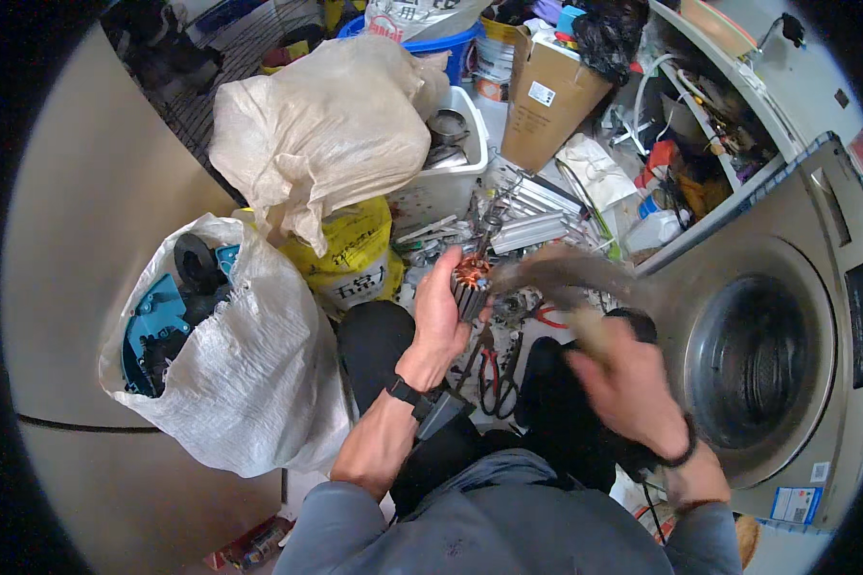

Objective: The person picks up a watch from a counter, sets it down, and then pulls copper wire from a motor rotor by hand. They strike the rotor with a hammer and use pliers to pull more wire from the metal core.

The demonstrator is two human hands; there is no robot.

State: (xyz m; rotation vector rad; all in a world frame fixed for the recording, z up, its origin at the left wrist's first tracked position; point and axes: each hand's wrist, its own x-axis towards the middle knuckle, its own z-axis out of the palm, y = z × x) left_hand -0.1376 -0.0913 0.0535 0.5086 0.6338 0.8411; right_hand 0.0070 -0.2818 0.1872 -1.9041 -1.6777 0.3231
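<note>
My left hand [435,321] is closed around a motor armature [469,299], a ridged grey metal core with copper windings at its top end. Smeared by motion, a hammer [593,333] is in the closed fingers of my right hand [631,385]. The hammer's blurred dark head reaches left toward the armature; whether they touch I cannot tell. Below the armature, red-handled pliers [491,376] and other hand tools lie on the floor between my legs.
Metal scraps [537,222] cover the floor ahead. A white woven sack [259,383] holding teal and black plastic parts stands at left, near a yellow bag [360,254]. Behind are a beige sack [326,115] and a cardboard box [553,101]. A washing machine [676,326] flanks me at right.
</note>
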